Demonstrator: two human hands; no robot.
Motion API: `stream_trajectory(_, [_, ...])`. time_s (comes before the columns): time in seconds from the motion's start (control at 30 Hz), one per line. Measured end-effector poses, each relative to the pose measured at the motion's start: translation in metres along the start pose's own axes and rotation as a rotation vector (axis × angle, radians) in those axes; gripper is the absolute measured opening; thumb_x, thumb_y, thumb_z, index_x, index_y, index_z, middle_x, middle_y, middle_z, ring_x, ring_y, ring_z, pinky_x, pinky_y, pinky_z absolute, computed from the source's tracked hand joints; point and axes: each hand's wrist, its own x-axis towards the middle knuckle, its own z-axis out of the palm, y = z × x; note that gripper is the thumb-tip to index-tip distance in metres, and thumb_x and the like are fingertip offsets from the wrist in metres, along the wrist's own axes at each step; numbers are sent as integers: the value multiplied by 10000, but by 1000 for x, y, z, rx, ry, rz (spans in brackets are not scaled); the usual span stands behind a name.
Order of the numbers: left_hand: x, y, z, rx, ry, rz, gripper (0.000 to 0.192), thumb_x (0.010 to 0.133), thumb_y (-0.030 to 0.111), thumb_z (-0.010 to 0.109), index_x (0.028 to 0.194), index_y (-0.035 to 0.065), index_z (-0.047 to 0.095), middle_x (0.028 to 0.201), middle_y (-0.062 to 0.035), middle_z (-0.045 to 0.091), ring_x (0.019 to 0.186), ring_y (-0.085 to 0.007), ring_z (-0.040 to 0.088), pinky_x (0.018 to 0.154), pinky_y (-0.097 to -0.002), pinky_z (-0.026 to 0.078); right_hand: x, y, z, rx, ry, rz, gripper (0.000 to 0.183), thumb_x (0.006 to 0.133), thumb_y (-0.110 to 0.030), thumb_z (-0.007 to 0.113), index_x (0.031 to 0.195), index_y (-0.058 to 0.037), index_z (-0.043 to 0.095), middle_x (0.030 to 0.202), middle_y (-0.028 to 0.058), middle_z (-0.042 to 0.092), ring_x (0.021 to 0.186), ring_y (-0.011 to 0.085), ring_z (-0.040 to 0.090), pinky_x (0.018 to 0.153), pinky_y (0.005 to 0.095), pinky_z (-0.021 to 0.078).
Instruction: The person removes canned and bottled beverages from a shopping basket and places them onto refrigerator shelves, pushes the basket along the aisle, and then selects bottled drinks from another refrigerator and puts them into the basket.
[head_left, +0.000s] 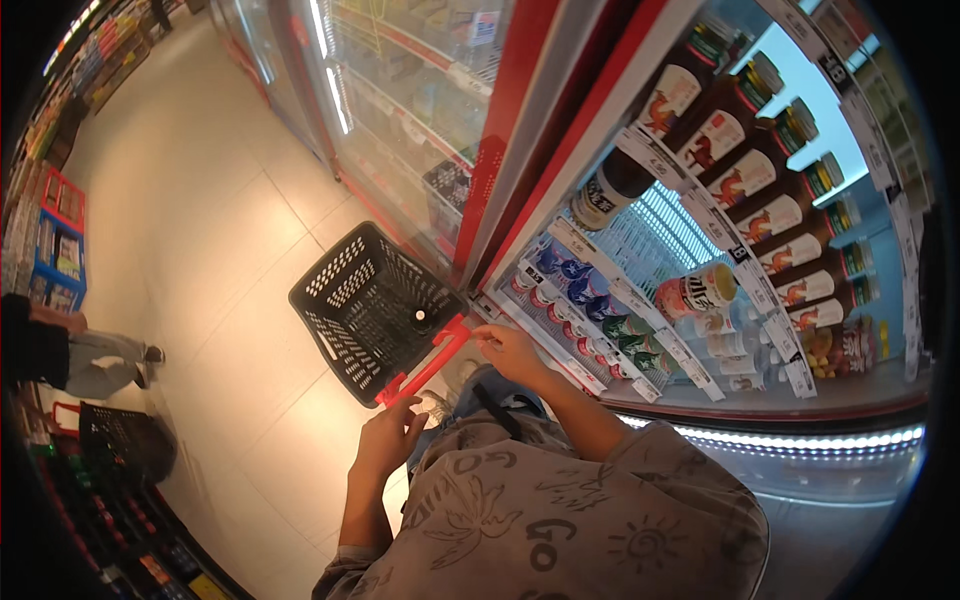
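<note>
A black plastic shopping basket (334, 300) with perforated walls stands in front of me, a small white round spot showing inside it. Its red handle (431, 365) lies on the side nearest my body. My left hand (386, 435) is at the handle's lower left end, thumb and fingers somewhat apart; whether it grips the handle is unclear. My right hand (510, 352) is by the handle's upper right end, fingertips curled near or on it. To the right is a refrigerated display with dark bottles (750, 180), a pink-labelled bottle (697, 291) and rows of cans (559, 311).
A red-framed glass cooler door (420, 112) rises beyond the basket. At the left edge a person in grey trousers (101, 364) stands near another black basket (124, 442) with a red handle. Stocked shelves (142, 532) line the left side, with blue and red crates (60, 240).
</note>
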Motion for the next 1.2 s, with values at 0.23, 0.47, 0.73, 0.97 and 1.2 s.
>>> stream_trajectory(0.23, [18,56,46,-370,-136,134,242,948,168,579,1144,35,624,831,-159,705,795,-238,716,707,-329,548,-38,4,-72,15,155,9,281,883,-200,624,1125,-65,669,1025,137,695,903,285,668,817,383,523])
stream_trajectory(0.47, [68,150,90,-272,-294,352,233,946,143,577,1129,5,620,844,-154,708,795,-226,712,690,-316,542,-91,29,-143,114,386,-43,259,900,-189,630,1121,-61,670,962,126,707,861,254,685,786,364,535])
stream_trajectory(0.73, [87,206,135,-280,-482,409,212,950,122,570,1127,20,628,847,-134,711,818,-185,713,715,-296,539,-170,65,-207,209,660,73,251,913,-131,638,1140,-27,656,972,120,716,862,201,698,759,319,535])
stream_trajectory(0.97, [80,222,146,-202,-597,429,224,954,132,550,1130,18,630,830,-89,706,774,-131,674,722,-264,521,-203,62,-246,268,935,76,266,906,-81,628,1159,-3,644,914,120,705,857,191,687,771,309,529])
stream_trajectory(1.2, [74,226,137,-250,-607,366,223,972,128,537,1133,1,625,835,-82,694,787,-135,660,743,-263,516,-171,-1,-279,-319,1149,-212,345,817,-21,644,1159,5,611,1090,203,633,975,373,621,836,418,503])
